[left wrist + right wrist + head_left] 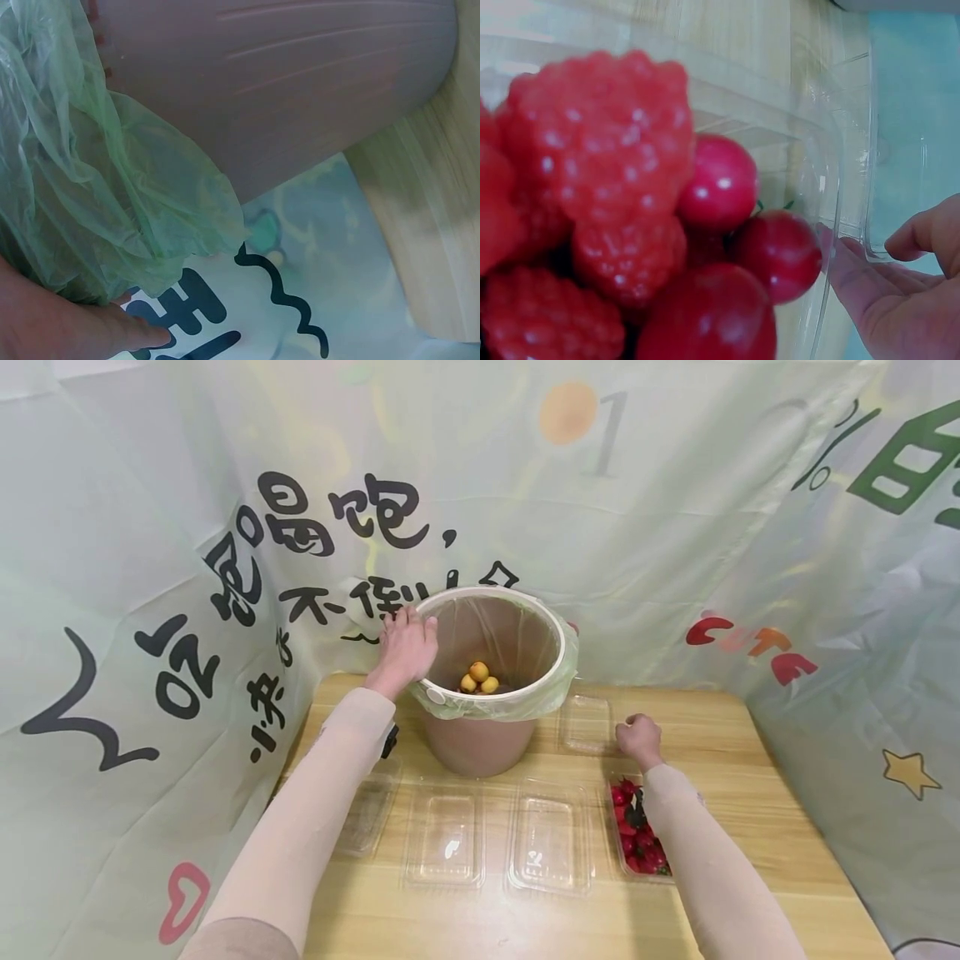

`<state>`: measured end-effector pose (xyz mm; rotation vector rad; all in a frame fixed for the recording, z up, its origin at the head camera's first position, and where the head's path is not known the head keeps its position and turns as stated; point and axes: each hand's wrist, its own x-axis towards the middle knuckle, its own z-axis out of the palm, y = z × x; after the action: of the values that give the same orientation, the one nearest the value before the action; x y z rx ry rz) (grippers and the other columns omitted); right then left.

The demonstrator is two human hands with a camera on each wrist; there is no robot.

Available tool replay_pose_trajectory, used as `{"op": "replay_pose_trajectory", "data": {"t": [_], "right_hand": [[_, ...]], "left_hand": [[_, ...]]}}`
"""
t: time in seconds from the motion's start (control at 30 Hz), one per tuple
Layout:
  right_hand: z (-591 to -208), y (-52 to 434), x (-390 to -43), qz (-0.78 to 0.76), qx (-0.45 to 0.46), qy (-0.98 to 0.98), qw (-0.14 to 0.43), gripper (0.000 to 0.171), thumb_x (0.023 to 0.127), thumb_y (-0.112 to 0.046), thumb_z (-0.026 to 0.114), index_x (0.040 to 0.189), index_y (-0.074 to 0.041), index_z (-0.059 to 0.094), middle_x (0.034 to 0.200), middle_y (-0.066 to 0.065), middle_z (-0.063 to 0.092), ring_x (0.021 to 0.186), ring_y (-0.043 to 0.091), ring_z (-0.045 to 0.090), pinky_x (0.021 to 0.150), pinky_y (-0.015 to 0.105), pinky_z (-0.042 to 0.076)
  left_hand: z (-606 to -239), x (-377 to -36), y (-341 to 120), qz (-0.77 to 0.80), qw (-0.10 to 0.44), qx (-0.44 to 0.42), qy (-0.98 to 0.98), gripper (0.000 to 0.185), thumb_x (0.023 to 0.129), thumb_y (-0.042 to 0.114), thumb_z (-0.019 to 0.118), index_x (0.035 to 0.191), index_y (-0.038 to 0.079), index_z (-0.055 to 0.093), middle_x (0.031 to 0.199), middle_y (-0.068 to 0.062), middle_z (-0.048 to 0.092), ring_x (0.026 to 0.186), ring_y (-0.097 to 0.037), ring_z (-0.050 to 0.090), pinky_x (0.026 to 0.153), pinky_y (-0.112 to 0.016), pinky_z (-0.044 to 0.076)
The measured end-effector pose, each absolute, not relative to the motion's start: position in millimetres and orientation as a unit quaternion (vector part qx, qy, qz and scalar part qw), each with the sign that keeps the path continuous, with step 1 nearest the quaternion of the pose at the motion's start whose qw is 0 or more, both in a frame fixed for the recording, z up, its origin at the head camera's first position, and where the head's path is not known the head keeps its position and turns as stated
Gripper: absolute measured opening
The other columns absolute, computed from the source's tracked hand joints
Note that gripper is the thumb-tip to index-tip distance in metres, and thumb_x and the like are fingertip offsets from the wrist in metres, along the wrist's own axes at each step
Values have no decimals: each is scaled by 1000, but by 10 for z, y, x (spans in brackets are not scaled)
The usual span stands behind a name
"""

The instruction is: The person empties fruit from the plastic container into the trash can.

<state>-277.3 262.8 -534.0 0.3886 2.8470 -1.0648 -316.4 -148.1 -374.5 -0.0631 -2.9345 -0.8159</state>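
Note:
In the head view my left hand (405, 647) grips the left rim of a brownish-pink bin (480, 747), its thumb toward the inside. A pale green plastic bag (551, 697) lines the bin and hangs over the rim. Inside it lie yellow-orange fruits (479, 679). My right hand (639, 739) pinches the right edge of a clear plastic container (587, 724) that lies beside the bin; thumb and fingers meet at its edge in the right wrist view. Just in front of this hand is a clear box with raspberries (600, 135) and glossy round red fruits (712, 315).
Two clear plastic containers, one (446, 835) in the middle and one (551, 835) to its right, lie in front of the bin. Another container (367, 810) is partly behind my left forearm. Printed cloth walls (637, 568) enclose the wooden table (705, 727).

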Motion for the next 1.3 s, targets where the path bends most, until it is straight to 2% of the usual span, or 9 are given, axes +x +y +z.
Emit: {"op": "replay_pose_trajectory", "data": {"t": [0.37, 0.67, 0.73, 0.8, 0.87, 0.97, 1.03, 1.17, 1.3], "right_hand": [[-5398, 2673, -2802, -344, 120, 929, 60, 58, 98, -11, 37, 144, 23, 44, 143, 45, 50, 128, 56, 57, 122, 60, 39], [-5297, 2730, -2747, -325, 99, 939, 55, 57, 102, -14, 36, 144, 23, 45, 148, 43, 47, 140, 60, 42, 120, 64, 39], [-5270, 2776, -2736, -313, 80, 946, 33, 53, 101, -14, 40, 135, 23, 56, 139, 41, 57, 131, 59, 52, 112, 65, 46], [-5230, 2825, -2716, -310, 64, 949, 12, 46, 99, -13, 43, 121, 21, 66, 117, 40, 68, 104, 53, 64, 98, 62, 54], [-5184, 2882, -2699, -307, 48, 950, -10, 40, 97, -11, 45, 108, 18, 71, 92, 33, 71, 76, 38, 62, 81, 52, 56], [-5092, 2973, -2632, -314, 37, 948, -15, 37, 97, -12, 48, 104, 16, 71, 78, 24, 68, 65, 21, 48, 69, 39, 46], [-5050, 3041, -2563, -321, 33, 946, -7, 39, 100, -13, 48, 113, 16, 71, 89, 27, 71, 70, 22, 52, 70, 38, 46], [-5046, 3190, -2370, -337, 43, 940, 26, 46, 105, -18, 48, 131, 18, 62, 128, 40, 64, 103, 48, 66, 87, 53, 58], [-5114, 3334, -2156, -331, 54, 941, 37, 49, 107, -20, 48, 134, 20, 58, 136, 43, 58, 123, 58, 58, 98, 64, 55]], "left_hand": [[-3737, -3147, -1491, -269, 43, -21, -962, 74, 114, 44, 19, 164, -10, 14, 173, -29, 14, 160, -55, 8, 132, -64, 9], [-3729, -3140, -1486, -266, 48, -23, -963, 74, 114, 43, 20, 164, -11, 15, 173, -30, 15, 159, -56, 10, 132, -65, 10], [-3730, -3142, -1487, -266, 47, -22, -963, 74, 114, 43, 19, 164, -11, 14, 173, -30, 15, 159, -56, 9, 132, -65, 9], [-3728, -3140, -1487, -266, 46, -21, -962, 74, 114, 43, 19, 164, -11, 14, 173, -30, 14, 159, -56, 9, 131, -65, 9], [-3726, -3147, -1486, -268, 47, -21, -962, 73, 114, 42, 20, 164, -11, 14, 173, -30, 14, 160, -56, 8, 131, -65, 8], [-3722, -3152, -1485, -274, 46, -22, -960, 72, 114, 41, 22, 164, -11, 13, 173, -30, 13, 160, -56, 7, 131, -65, 7], [-3722, -3149, -1483, -277, 46, -22, -960, 72, 114, 40, 23, 164, -11, 14, 173, -30, 13, 160, -56, 7, 131, -65, 7], [-3733, -3138, -1489, -275, 45, -22, -960, 72, 114, 41, 23, 164, -11, 13, 173, -30, 13, 160, -55, 7, 131, -65, 7], [-3749, -3141, -1493, -277, 43, -21, -960, 72, 114, 42, 22, 164, -10, 13, 174, -29, 12, 160, -55, 6, 132, -64, 6]]}}
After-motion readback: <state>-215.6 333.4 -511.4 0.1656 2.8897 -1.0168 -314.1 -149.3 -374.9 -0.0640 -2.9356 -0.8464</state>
